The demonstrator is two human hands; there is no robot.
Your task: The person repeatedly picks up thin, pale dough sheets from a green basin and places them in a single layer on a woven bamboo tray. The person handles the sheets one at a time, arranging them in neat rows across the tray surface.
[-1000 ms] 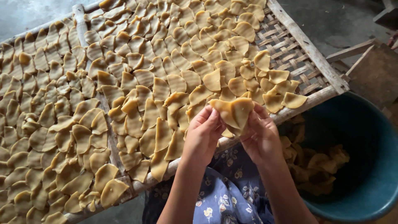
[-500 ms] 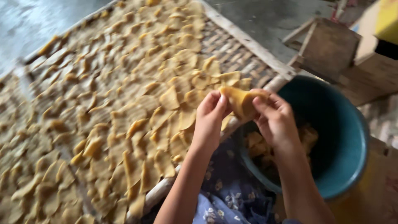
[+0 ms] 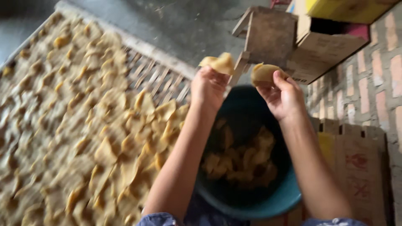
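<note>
Woven rack at left, covered in yellow slices, blurred. Left hand, fingers pinched on one slice; right hand likewise on another slice, both above teal bucket. Best peeled apart slowly, to avoid tearing.

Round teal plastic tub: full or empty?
Partly filled. The round teal plastic tub holds a low heap of yellow-brown wafer pieces at the bottom; its dark inner wall shows bare above them, well below the rim.

Woven bamboo tray (rough), plastic bucket
</note>
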